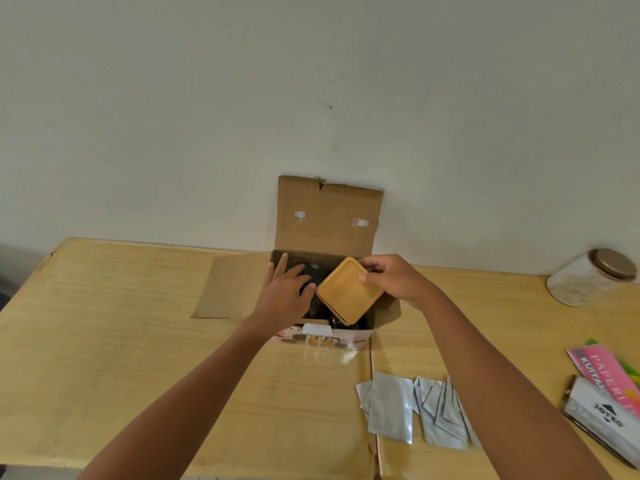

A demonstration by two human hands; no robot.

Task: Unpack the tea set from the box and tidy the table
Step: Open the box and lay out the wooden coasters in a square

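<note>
1. The cardboard box stands open against the wall on the wooden table, back flap upright, and unpacking is under way.
2. The right hand is pinched on the far edge of a small square wooden tray, holding it tilted above the box's opening, thumb on top.
3. The left hand is spread flat with fingers apart, reaching into the box's left side and resting on something dark; it looks like a wrapped black piece of the tea set, but the interior is too shadowed to be sure.
4. My read: this is the lift-out step, with the tray clear of the box and not yet set down.
5. Next up, the tray needs a bare spot on the table, away from the silver sachets at front right and the stationery packets further right.
6. The glass jar sits well apart at the far right, no obstacle.
</note>
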